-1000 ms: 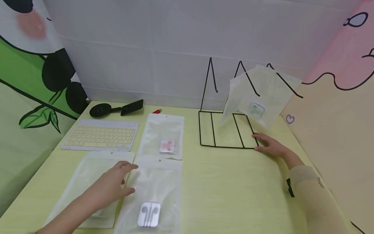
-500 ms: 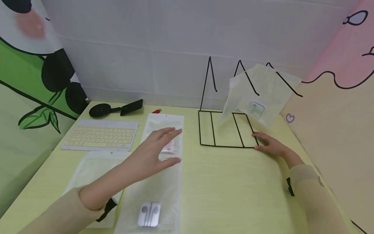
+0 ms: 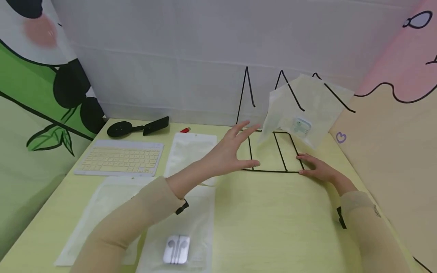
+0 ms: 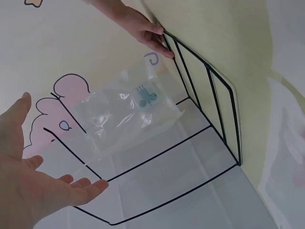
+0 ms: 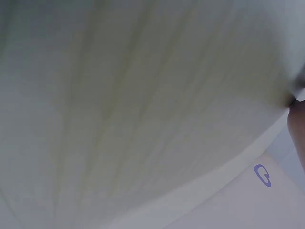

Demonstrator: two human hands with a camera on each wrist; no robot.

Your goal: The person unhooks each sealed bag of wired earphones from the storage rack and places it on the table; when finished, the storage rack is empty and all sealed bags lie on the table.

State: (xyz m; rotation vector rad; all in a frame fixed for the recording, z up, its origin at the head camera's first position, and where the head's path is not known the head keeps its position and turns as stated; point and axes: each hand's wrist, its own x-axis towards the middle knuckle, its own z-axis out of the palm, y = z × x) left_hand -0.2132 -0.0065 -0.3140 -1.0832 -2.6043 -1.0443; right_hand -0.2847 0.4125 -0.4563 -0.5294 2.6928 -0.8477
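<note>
My left hand (image 3: 228, 155) is in the air, thumb and fingers spread with nothing between them, in front of the left part of a black wire display rack (image 3: 266, 171). In the left wrist view the same hand (image 4: 43, 181) appears beside the hooks. From the rack hangs a frosted plastic bag (image 3: 314, 98) with a green-and-white earphone case (image 3: 302, 127) inside. My right hand (image 3: 319, 168) holds the front right corner of the rack's base, thumb and fingers at the wire. Its own wrist view shows mostly blurred tabletop.
Three flat bags lie at left: an upper bag (image 3: 194, 146), a lower bag (image 3: 194, 212) with a white earphone case (image 3: 176, 249), and a left bag (image 3: 102, 212). Behind are a white keyboard (image 3: 119, 157), a black folding holder (image 3: 119, 129) and a small red item (image 3: 185, 130).
My left hand has moved right and away from me, from over the flat bags to in front of the rack, fingers still spread. My right hand has stayed at the rack's corner.
</note>
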